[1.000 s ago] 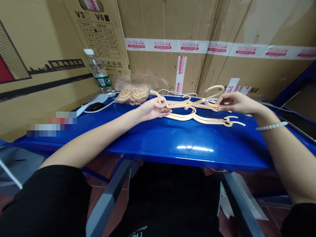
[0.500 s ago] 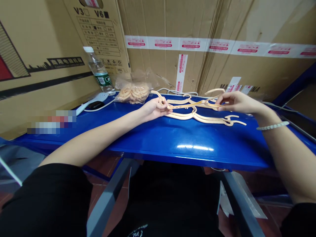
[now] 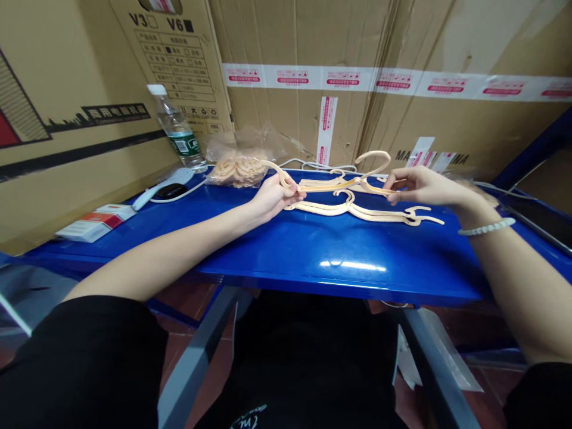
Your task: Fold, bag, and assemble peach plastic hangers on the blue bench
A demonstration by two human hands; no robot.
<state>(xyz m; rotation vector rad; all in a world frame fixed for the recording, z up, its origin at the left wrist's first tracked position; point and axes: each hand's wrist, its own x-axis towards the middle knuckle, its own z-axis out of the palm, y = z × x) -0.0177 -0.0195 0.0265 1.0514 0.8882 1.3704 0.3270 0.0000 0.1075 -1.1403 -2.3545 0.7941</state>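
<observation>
A cream plastic clothes hanger [image 3: 330, 187] is held between my two hands, just above the table. My left hand [image 3: 276, 195] pinches its left end, beside a curved hook piece that sticks up and away to the left. My right hand [image 3: 413, 186] grips the other arm near its right end with thumb and fingers. The hanger's main hook stands upright near its middle. Below lies another cream hanger [image 3: 378, 213] flat on the table, with its hook pointing away and curved pieces at its right end. Behind the held one, a further hanger [image 3: 337, 176] is partly hidden.
On the blue table [image 3: 268, 250] a clear bag of cream plastic parts [image 3: 239, 167] sits at the back. Left of it stand a water bottle [image 3: 181, 134], a white handled object [image 3: 156, 189] and a red-and-white box [image 3: 96, 222]. Cardboard boxes [image 3: 290, 36] wall the back; a white cable [image 3: 313, 165] runs along it.
The held hanger has been turned so that its main hook now stands up higher and more to the left. Both hands keep hold and have shifted slightly left.
</observation>
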